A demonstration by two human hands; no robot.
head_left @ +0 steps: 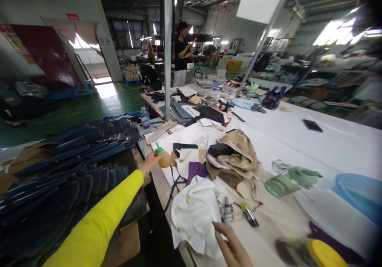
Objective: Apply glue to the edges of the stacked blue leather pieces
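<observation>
My left hand [152, 161], at the end of a yellow sleeve, is closed on a round bottle [164, 160] of amber liquid with a green nozzle, at the table's left edge. At the bottom centre my right hand [231, 243] has its fingers apart and holds nothing. Its fingertips are at the right edge of a crumpled white cloth [195, 211] with yellow stains. Just beyond these fingers lie a small tube [227, 210] and a marker-like item [250, 215]. Purple fabric [197, 172] lies behind the white cloth.
Stacked dark blue pieces [74, 179] fill the left side. Camouflage cloth [238, 149], a green bottle [282, 184], a blue basin [358, 195] and a yellow-lidded jar [325, 253] occupy the table. A metal post [168, 52] rises behind. A person [180, 54] stands beyond.
</observation>
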